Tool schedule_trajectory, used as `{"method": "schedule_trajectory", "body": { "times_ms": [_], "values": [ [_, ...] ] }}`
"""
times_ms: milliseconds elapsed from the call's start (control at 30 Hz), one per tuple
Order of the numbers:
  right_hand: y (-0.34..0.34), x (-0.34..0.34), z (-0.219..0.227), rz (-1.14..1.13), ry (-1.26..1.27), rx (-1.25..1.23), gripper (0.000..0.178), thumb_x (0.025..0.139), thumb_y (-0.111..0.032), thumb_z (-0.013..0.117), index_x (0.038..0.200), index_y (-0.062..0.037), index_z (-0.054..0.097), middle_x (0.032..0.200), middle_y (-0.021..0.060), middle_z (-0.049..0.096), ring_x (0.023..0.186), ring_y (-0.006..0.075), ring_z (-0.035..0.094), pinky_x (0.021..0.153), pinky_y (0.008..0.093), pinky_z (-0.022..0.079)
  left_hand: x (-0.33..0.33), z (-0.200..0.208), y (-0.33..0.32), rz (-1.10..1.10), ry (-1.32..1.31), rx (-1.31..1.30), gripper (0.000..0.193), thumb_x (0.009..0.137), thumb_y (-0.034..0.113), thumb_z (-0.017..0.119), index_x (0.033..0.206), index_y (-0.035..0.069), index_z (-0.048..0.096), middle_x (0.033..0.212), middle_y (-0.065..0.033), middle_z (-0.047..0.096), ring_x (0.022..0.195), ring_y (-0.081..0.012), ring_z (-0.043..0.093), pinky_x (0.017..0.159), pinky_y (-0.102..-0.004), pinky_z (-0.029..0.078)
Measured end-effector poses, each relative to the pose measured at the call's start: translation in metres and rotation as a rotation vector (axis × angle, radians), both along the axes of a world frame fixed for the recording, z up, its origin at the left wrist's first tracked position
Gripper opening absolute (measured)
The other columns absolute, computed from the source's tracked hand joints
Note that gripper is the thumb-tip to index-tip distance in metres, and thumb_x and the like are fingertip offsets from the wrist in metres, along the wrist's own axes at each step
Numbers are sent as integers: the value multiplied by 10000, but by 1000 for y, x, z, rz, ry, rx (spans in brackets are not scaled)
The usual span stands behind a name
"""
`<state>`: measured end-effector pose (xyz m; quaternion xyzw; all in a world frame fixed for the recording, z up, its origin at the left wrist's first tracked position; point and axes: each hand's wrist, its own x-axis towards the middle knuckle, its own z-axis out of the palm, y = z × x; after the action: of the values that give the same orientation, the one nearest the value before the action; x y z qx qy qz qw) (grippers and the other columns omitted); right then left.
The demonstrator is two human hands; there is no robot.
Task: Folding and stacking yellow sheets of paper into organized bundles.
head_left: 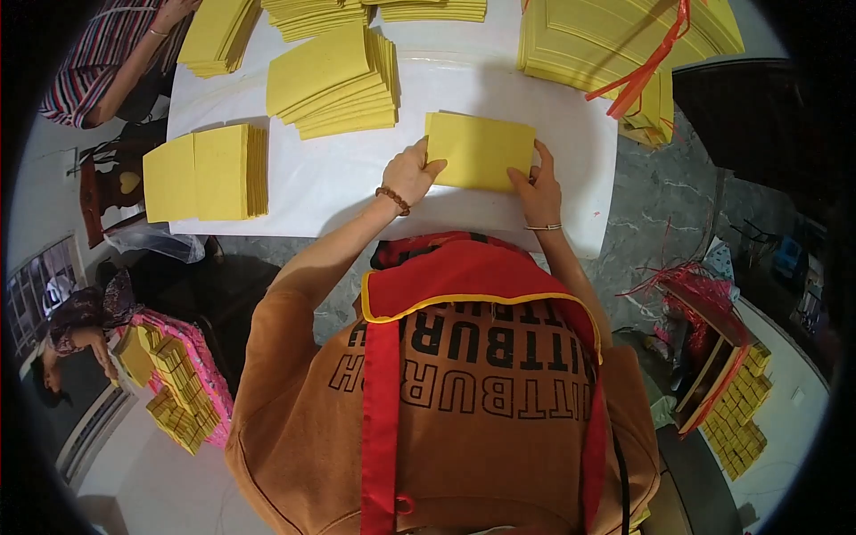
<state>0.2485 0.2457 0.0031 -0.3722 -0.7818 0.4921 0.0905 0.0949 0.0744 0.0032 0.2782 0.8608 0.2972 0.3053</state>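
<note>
A small stack of yellow paper lies flat near the front edge of the white table. My left hand grips its left end, the thumb on top and the fingers at the edge. At the other end, my right hand pinches the lower right corner between thumb and fingers. How many sheets the stack holds cannot be made out. Left of my hands, a fanned pile of yellow paper leans across the table. Further left sits a thick pile of folded yellow paper.
More yellow piles line the table's far side. At the far right are large yellow sheets with a red plastic strip over them. Another person's arm shows at the upper left. Yellow bundles are heaped at the lower left.
</note>
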Motion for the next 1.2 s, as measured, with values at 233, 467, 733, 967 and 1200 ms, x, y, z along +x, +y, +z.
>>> {"method": "schedule_trajectory", "body": {
  "times_ms": [233, 467, 733, 967, 1200],
  "values": [
    [0, -7, -11, 8, -51, 188, 578, 790, -218, 637, 1302, -129, 384, 568, 41, 508, 488, 162, 477, 499, 312, 374, -7, -10, 4, 12, 15, -76, 288, 827, 250, 546, 988, 19, 483, 849, -220, 608, 778, -397, 588, 675, -479, 451],
    [0, -9, -14, -6, -104, 179, 555, 781, -222, 640, 1273, -137, 397, 624, 61, 578, 545, 191, 549, 533, 328, 407, -7, -5, 3, 134, -76, 53, 348, 816, 220, 575, 1082, 43, 436, 752, -183, 607, 740, -379, 598, 650, -461, 450],
    [2, -9, -14, -11, -104, 154, 565, 775, -221, 644, 1273, -142, 391, 660, 73, 605, 571, 219, 576, 551, 344, 423, 1, 15, 3, 209, -81, 96, 400, 801, 170, 611, 1146, 55, 443, 850, -137, 603, 769, -319, 582, 691, -431, 439],
    [2, -12, -8, 28, -198, 121, 564, 785, -268, 614, 1278, -168, 360, 688, 96, 598, 663, 328, 600, 615, 439, 436, 25, -6, 40, -427, 685, 211, 468, 797, 296, 614, 1205, 92, 509, 1319, -144, 403, 1250, -336, 325, 998, -479, 282],
    [-7, -6, -9, 74, -103, 401, 513, 793, -301, 600, 1259, -161, 438, 1117, 111, 560, 992, 295, 561, 787, 475, 427, 26, -22, 42, -453, 693, 179, 478, 812, 353, 595, 1224, 133, 496, 1346, -137, 379, 1256, -331, 321, 1000, -499, 275]
  ]
}}
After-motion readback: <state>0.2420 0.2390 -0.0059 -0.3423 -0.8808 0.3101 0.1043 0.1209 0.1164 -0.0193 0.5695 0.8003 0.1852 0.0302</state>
